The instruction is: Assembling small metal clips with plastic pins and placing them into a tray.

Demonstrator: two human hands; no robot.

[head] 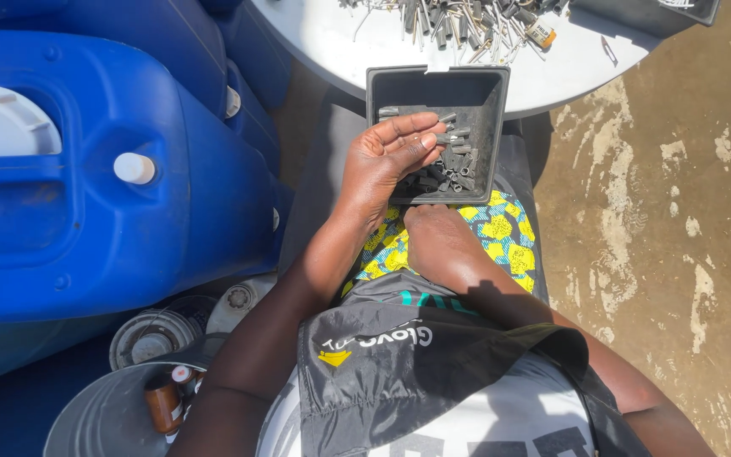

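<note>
A dark square plastic tray (484, 85) rests on my lap against the edge of a white round table (332, 42); it holds several small grey metal cylinders (454, 165). My left hand (387, 165) is palm-up over the tray's left side, fingers curled, pinching a small grey cylinder at its fingertips. My right hand (437, 241) lies closed on the yellow and blue patterned cloth (505, 233) just below the tray's near edge; whether it holds anything is hidden.
A pile of metal pins and small cylinders (458, 25) lies on the table top. Large blue plastic jerrycans (86, 169) stand at my left. A grey bucket (103, 415) with small brown bottles sits at lower left. Stained concrete floor (670, 211) spreads to the right.
</note>
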